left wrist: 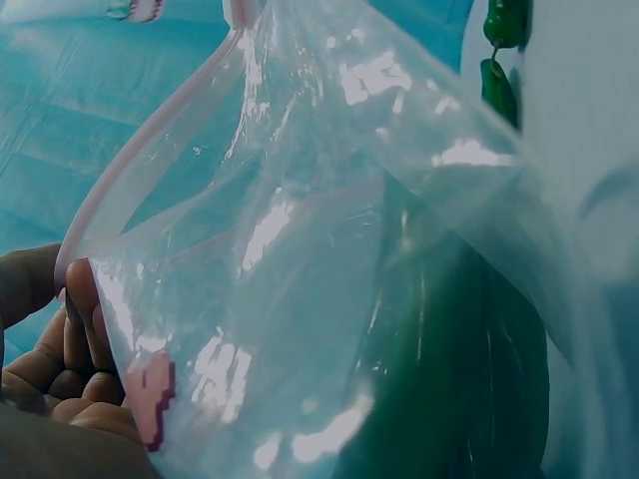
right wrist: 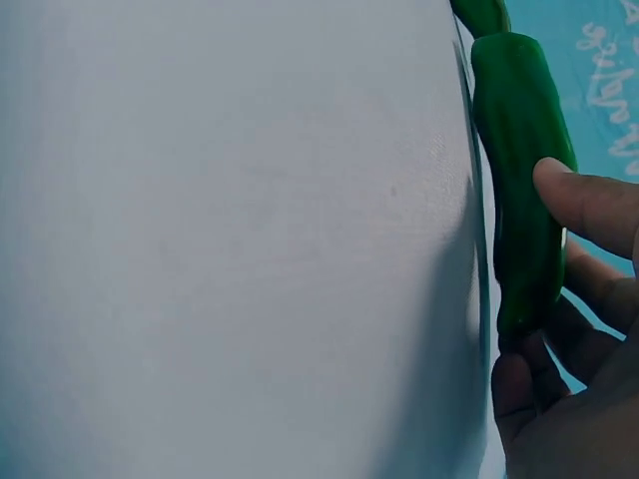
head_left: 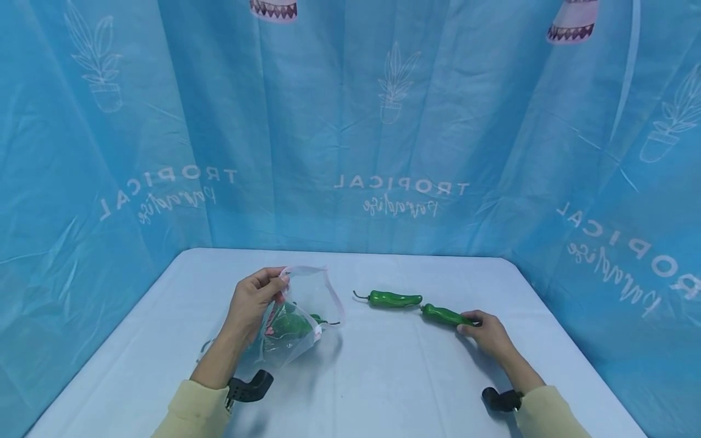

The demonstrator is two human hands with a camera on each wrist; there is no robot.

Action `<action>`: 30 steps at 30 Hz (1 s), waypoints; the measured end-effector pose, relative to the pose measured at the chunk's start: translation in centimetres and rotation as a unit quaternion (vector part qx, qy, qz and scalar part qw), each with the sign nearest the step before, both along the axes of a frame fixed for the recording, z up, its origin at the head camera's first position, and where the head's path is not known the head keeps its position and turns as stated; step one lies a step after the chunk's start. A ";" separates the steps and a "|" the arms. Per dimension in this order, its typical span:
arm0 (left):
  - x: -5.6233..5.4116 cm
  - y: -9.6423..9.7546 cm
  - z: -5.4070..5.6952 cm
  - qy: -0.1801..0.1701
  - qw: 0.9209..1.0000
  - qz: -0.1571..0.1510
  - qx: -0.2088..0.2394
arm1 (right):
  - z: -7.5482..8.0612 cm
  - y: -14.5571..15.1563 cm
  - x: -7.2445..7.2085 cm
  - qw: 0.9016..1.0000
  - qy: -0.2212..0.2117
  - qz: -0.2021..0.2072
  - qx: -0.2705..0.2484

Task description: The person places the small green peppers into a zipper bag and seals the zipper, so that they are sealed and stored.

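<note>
The right hand (head_left: pixel 487 331) pinches a green pepper (head_left: pixel 445 316) by its stemless end, the thumb on one side and fingers on the other, while the left hand (head_left: pixel 254 301) nips the rim of a clear plastic bag (head_left: pixel 279 354) between thumb and fingers.

Nearest me are the two pale yellow sleeves (head_left: pixel 199 406), with a black wrist mount (head_left: pixel 251 386) strapped just past each cuff. Beyond the left one the bag bulges over the white table (head_left: pixel 383 377), its mouth gaping toward the right and edged by a pale pink strip (head_left: pixel 334 295). Green peppers (head_left: pixel 292 324) lie inside; through the shiny film I can't tell how many, though one thin stem reaches the mouth's edge. A small pink mark (left wrist: pixel 152 399) shows on the plastic near the left fingers.

Over on the right half of the table, the pinched pepper slants with its stem pointing left; I can't tell whether it is clear of the cloth. Just beside that stem is the tip of another green pepper (head_left: pixel 393 299), lying by itself, between the bag and the right hand.

Past the table's far edge hangs a blue curtain (head_left: pixel 328 140), with potted plants and mirrored "TROPICAL Paradise" lettering.
</note>
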State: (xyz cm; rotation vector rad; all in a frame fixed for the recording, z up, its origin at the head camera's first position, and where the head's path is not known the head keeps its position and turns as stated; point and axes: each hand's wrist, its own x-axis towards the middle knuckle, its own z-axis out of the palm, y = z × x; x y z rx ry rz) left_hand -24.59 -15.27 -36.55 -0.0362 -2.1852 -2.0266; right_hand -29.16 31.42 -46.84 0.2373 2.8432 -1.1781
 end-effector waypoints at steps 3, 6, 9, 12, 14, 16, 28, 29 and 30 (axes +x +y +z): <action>0.0 0.0 0.0 0.000 1.000 0.003 0.000 | 0.1 -0.3 0.3 1.000 0.001 0.001 -0.011; 0.0 0.1 0.1 -0.002 1.000 0.003 0.003 | 0.4 -0.9 0.7 1.000 0.015 0.009 -0.013; 0.0 0.1 0.1 -0.002 1.000 0.001 0.003 | 0.6 -1.6 1.0 0.999 0.034 0.016 -0.011; 0.0 0.1 0.0 -0.003 1.000 -0.001 0.005 | 0.7 -2.2 1.1 0.999 0.046 0.021 -0.011; -0.1 0.1 -0.1 -0.005 1.000 -0.002 0.006 | 0.9 -2.6 1.2 0.998 0.049 0.023 -0.015; 0.0 0.1 -0.1 -0.006 1.000 -0.002 0.006 | 1.1 -3.0 1.3 0.998 0.052 0.027 -0.020; 0.0 0.2 0.0 0.005 1.000 -0.004 0.006 | 2.9 -5.4 2.0 0.996 0.066 0.046 -0.049; 0.0 0.2 0.0 0.006 1.000 -0.004 0.006 | 3.0 -5.7 2.0 0.995 0.066 0.046 -0.053; 0.0 0.2 0.0 0.005 1.000 -0.004 0.006 | 3.2 -6.0 2.1 0.995 0.066 0.048 -0.056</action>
